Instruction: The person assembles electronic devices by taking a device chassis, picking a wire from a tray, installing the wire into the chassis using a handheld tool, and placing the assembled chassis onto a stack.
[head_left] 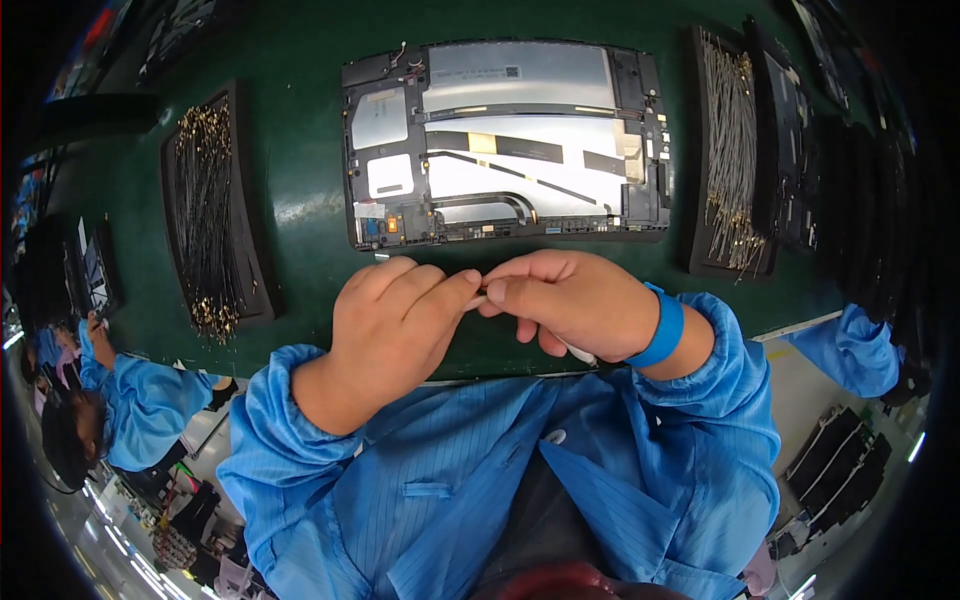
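My left hand [395, 315] and my right hand [575, 305] meet just in front of a flat, opened tablet-like device [520, 195]. The fingertips of both hands are pinched together around something tiny, mostly hidden by the fingers. A slim white piece [579, 353] pokes out below my right palm, held in the curled fingers; its kind does not show. The device lies on the green table with silvery metal plates, black strips and a dark frame facing up. Neither hand touches it.
A dark tray of black cables [205, 220] with gold-coloured ends stands left on the green table [305, 190]. To the right is another tray of grey cables [732, 150], with dark panels [785, 140] beyond it. A co-worker in blue [150, 410] sits at far left; another blue sleeve [850, 340] shows right.
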